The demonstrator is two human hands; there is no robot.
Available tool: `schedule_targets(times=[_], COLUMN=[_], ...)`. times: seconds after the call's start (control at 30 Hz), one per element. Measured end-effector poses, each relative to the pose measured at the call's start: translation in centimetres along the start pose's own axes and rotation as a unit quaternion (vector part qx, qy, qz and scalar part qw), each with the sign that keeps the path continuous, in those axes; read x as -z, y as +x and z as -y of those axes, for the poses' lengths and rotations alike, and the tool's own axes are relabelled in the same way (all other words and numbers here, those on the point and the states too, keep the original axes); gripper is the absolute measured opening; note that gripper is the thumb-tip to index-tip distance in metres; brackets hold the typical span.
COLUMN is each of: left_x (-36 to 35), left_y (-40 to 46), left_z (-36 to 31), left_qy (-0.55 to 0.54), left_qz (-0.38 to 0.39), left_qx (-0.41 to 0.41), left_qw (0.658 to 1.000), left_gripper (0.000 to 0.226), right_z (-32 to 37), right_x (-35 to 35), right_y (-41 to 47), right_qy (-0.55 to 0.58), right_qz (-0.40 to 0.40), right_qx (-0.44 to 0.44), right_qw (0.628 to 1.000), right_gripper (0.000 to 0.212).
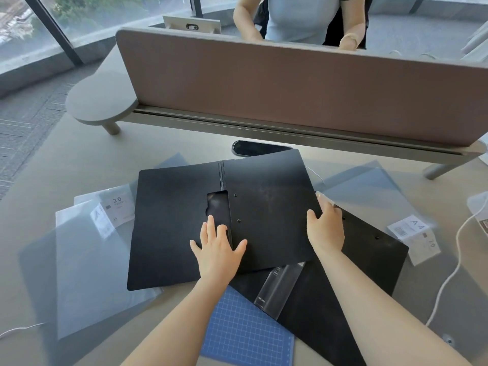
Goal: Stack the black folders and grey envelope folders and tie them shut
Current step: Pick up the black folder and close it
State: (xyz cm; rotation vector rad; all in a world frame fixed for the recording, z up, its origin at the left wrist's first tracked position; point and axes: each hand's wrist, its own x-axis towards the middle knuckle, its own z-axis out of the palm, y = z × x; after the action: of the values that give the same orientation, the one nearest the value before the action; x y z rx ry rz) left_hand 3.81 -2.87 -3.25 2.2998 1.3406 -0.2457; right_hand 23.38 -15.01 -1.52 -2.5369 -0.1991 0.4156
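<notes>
Stacking has barely begun: left hand (219, 249) presses flat, fingers spread, on the top black folder (224, 215); right hand (326, 228) grips its edge over a second black folder (343, 281); grey envelope folders (87, 260) beside it remain unstacked, nothing tied.

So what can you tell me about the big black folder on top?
The big black matte folder lies open and flat, slightly askew, over another black folder and the grey translucent folders. It has a centre spine, a cut-out window and small rivets. The left hand presses flat near its spine; the right hand grips its right edge.
</notes>
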Motion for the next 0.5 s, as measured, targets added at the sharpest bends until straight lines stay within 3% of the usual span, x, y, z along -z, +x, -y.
schedule_targets(times=[0.33,0.5], left_x=[0.9,2.0], left_y=[-1.1,-1.5], left_z=[2.0,3.3], left_qy=[-0.014,-0.059], left_qz=[0.008,-0.022], left_qx=[-0.004,-0.020], left_qw=[1.000,0.998], left_gripper=[0.047,0.048], right_z=[0.2,1.0], right_x=[1.3,2.0], right_y=[-2.2,-3.6], right_qy=[0.089,0.136], right_qz=[0.032,0.024], right_qx=[-0.021,0.006], right_qw=[0.995,0.990], right_gripper=[0.022,0.029])
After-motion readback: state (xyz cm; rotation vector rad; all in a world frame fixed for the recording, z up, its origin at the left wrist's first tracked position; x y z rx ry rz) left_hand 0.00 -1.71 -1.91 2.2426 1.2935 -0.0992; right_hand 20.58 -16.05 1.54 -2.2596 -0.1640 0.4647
